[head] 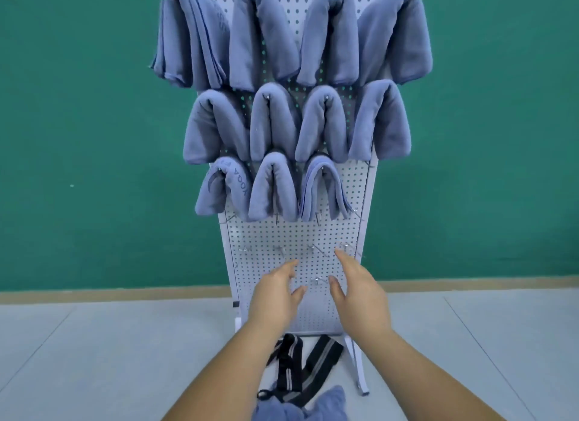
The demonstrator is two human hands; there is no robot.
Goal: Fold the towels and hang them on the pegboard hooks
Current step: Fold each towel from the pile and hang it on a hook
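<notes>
"YOGA" on lower-left towel (233, 184)

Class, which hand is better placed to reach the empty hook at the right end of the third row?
Right, probably. The right hand is open and empty, below that hook; the left hand, also empty, sits farther left.

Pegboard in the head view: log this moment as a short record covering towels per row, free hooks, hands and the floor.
pegboard: white, upright, before a green wall
top-row towels: four, blue, folded, hung
middle-row towels: four, hung
third-row towels: three, right end unfilled
lower hooks: bare
left hand: open, holds nothing, before the lower board
right hand: open, holds nothing
floor: loose blue towel and black striped strap by the stand
</notes>
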